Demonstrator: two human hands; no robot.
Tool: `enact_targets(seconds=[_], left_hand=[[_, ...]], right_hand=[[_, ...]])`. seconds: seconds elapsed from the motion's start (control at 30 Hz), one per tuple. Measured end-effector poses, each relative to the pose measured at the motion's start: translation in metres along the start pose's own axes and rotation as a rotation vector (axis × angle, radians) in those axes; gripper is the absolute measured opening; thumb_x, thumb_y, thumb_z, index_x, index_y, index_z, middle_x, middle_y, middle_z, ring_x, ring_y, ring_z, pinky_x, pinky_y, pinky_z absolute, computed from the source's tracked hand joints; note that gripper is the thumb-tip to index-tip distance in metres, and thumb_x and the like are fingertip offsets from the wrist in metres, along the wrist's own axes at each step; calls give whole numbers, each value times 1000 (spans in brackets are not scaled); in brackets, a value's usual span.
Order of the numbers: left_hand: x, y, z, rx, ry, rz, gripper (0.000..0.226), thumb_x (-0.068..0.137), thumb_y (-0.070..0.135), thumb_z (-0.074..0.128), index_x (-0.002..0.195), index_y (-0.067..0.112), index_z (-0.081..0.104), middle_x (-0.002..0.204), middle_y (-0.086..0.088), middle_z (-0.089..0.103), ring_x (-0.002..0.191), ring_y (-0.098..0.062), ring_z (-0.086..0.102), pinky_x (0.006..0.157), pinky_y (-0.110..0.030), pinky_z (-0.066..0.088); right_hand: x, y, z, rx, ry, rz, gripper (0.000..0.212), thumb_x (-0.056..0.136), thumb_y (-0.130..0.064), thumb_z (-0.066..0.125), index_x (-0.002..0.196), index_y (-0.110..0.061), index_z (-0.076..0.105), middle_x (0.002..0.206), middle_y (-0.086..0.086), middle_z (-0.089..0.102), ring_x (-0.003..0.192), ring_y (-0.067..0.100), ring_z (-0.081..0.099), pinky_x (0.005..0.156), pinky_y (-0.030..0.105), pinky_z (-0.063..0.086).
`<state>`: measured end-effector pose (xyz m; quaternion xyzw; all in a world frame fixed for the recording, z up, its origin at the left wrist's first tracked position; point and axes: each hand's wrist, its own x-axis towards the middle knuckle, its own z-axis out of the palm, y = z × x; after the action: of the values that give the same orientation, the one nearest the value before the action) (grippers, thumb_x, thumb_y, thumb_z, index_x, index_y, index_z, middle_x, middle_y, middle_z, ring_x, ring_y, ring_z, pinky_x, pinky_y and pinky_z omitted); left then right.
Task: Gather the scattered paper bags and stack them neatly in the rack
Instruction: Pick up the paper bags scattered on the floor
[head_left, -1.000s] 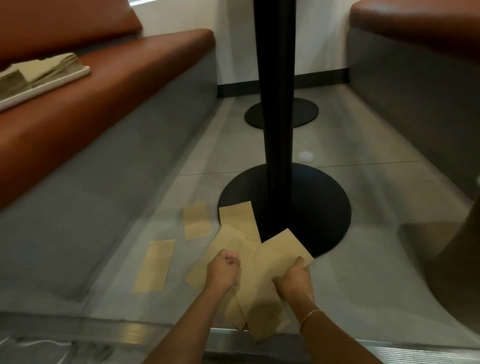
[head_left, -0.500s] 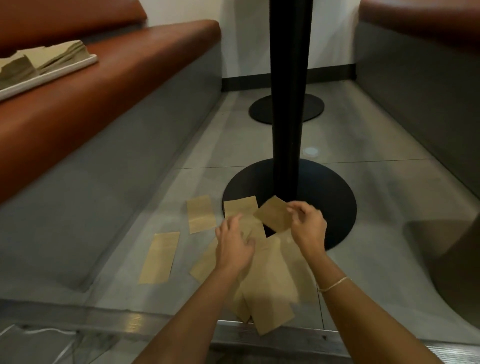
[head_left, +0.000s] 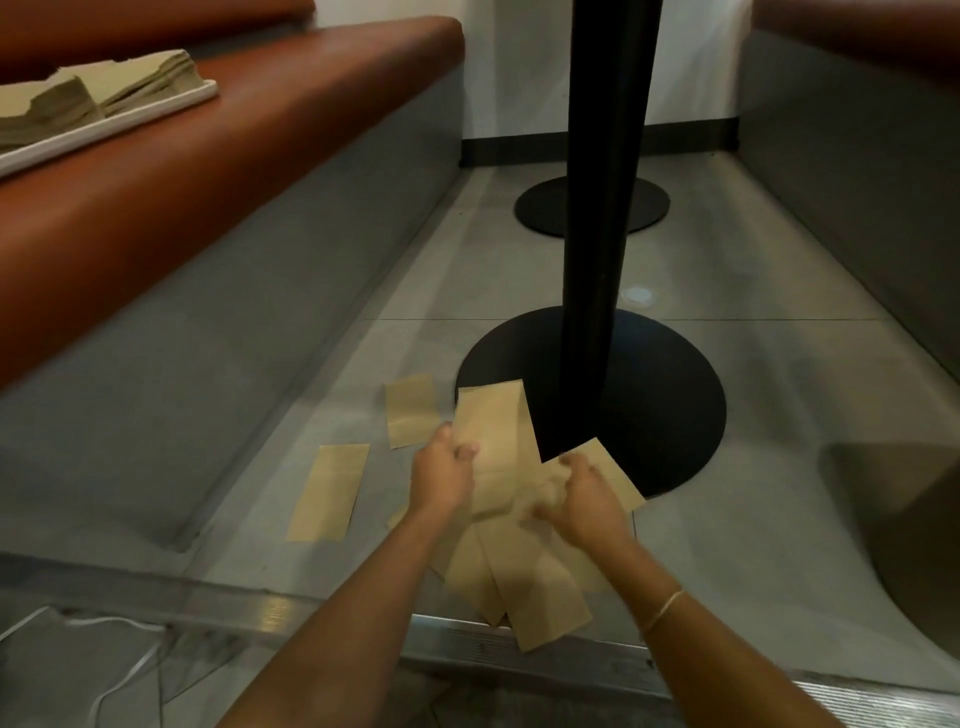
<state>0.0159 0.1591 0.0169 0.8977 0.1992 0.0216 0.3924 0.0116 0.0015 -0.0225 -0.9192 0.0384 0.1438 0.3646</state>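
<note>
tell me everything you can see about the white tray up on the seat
The flat white tray with a low raised rim lies on the reddish-brown padded bench seat, upper left, partly out of frame. It looks like plastic. It carries two side-by-side piles of tan paper bags, stacked flat. Neither hand touches it.

Both forearms are bare, with no sleeves showing. A thin pale bracelet (head_left: 662, 609) circles the right wrist. The hands wear no gloves.

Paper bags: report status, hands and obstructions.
Left hand and right hand both gripping bags. Two loose bags on floor, left. Table post stands just behind.
</note>
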Motion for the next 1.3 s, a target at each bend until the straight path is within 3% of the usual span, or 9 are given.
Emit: enact_targets(seconds=[0.07, 0.2, 0.33, 0.5, 0.63, 0.8, 0.97, 1.1, 1.3], left_hand=[[2, -6, -8, -98, 59, -97, 34, 97, 20, 49, 126, 2, 48, 120, -19, 59, 110, -33, 55, 87, -34, 43], [5, -15, -14, -296, 98, -244, 36, 95, 21, 53, 126, 5, 49, 125, -17, 57, 114, -34, 54, 96, -39, 43], [3, -20, -14, -417, 102, -311, 31, 93, 19, 56, 121, 7, 52, 121, -14, 61, 110, -31, 58, 97, -41, 47], [-5, -22, -9, -512, 41, -325, 31, 94, 22, 56, 119, 5, 55, 117, -10, 63, 105, -28, 59, 91, -36, 47], [-11, -13, 0, -627, -31, -343, 27, 94, 27, 55, 113, 8, 60, 105, -8, 66, 94, -25, 61, 86, -37, 50], [-18, 16, 10, -738, -99, -295, 17, 96, 22, 52, 110, 14, 56, 102, -4, 65, 94, -22, 62, 84, -36, 50], [-20, 26, 11, -791, -96, -263, 21, 95, 15, 54, 115, 13, 49, 108, -6, 63, 95, -22, 62, 85, -39, 51], [-12, 13, 1, -698, 43, -253, 25, 95, 16, 53, 120, 13, 49, 107, -2, 60, 94, -20, 57, 82, -34, 48], [-4, -24, -10, -691, 180, -312, 25, 93, 18, 58, 116, 9, 57, 114, -10, 64, 103, -28, 61, 92, -38, 48]], right_hand=[[-12, 16, 35, -138, -104, 64, 81, 75, -43, 73, 139, -20, 28, 135, 7, 41, 120, 23, 48, 96, 33, 45], [-25, 32, 70, -306, -19, 132, 45, 89, -30, 54, 128, -15, 35, 122, 8, 48, 113, 23, 48, 96, 32, 44], [-21, 37, 68, -348, 15, 108, 33, 92, -19, 45, 124, -13, 41, 120, 7, 54, 111, 23, 54, 94, 31, 44], [-10, 26, 34, 141, -65, 162, 12, 92, -23, 56, 99, -16, 63, 92, 4, 62, 84, 17, 59, 82, 33, 54], [-8, -4, -12, 421, 56, 88, 14, 97, -27, 48, 94, -17, 58, 84, 0, 56, 73, 12, 53, 63, 26, 46], [-10, -38, -45, 666, 4, 13, 20, 98, -31, 44, 97, -20, 60, 91, -2, 61, 89, 21, 61, 81, 42, 54], [-15, -43, -50, 811, -92, -53, 27, 99, -37, 38, 92, -23, 61, 88, -2, 64, 82, 17, 61, 71, 33, 52], [-5, -10, -21, 409, 2, -68, 40, 99, -41, 35, 110, -10, 58, 84, -2, 57, 83, 17, 57, 71, 26, 45], [-21, 24, 62, -268, -183, 13, 52, 90, -34, 54, 134, -13, 36, 130, 9, 41, 121, 26, 41, 95, 34, 43]])
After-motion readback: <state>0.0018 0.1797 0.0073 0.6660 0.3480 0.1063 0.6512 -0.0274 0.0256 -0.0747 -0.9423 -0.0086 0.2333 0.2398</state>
